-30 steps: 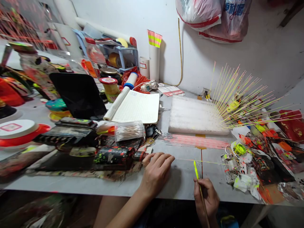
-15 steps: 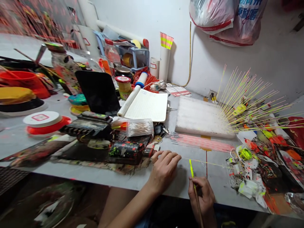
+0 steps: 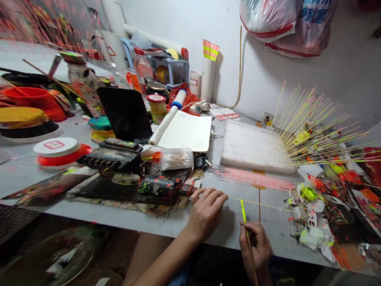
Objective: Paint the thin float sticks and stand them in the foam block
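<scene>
1. the left hand is at the dark red end of the paint-spattered motor, fingers bent; whether it grips anything is hidden, so i cannot tell.
2. the right hand is closed around the brush — its bright yellow tip points up and away from the person, at the thin stick; contact is too fine to tell.
3. the thin stick runs sideways over the worktop, from near the left hand's fingertips towards the crumpled, paint-marked scraps.
4. beyond it lie pinkish sticks — then the white foam block, with yellow-and-pink sticks fanning from its right end.
</scene>
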### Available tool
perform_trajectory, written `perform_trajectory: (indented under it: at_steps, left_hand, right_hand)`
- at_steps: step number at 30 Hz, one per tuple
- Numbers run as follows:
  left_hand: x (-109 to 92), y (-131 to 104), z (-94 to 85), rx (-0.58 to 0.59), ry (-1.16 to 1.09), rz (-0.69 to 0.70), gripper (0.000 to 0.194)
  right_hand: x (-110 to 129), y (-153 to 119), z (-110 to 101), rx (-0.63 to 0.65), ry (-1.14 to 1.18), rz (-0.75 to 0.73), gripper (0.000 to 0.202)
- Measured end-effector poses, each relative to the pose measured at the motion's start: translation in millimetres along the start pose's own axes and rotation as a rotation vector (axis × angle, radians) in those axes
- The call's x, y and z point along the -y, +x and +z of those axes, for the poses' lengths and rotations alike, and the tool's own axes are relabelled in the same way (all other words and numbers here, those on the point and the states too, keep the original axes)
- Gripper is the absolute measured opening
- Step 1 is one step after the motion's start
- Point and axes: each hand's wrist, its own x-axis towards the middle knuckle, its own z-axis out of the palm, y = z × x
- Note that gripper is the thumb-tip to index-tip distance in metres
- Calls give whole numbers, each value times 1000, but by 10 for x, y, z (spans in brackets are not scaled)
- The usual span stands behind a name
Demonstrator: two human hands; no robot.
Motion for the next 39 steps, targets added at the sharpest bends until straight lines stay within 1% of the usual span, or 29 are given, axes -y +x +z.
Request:
perform_trajectory:
  at_steps: [6, 11, 15, 19, 26, 34, 39]
  left_hand:
    - [2, -4, 3, -8, 3, 4, 24]
    - [8, -11, 0, -24, 5, -5, 22]
    - [10, -17, -2, -43, -5, -7, 22]
    - [8, -22, -4, -46, -9, -15, 21]
    - [-4, -29, -9, -43, -10, -27, 23]
    - [0, -47, -18, -30, -7, -37, 23]
    - [10, -49, -10, -33, -4, -24, 23]
  right_hand:
    - [69, -26, 11, 19, 45, 6, 15]
    - [149, -33, 128, 43, 81, -29, 20]
    - [174, -23, 222, 40, 86, -33, 20]
    - [166, -18, 264, 59, 85, -27, 19]
    - [129, -38, 272, 77, 55, -13, 16]
    - [104, -53, 255, 52, 56, 9, 16]
    - [143, -74, 233, 26, 50, 41, 15]
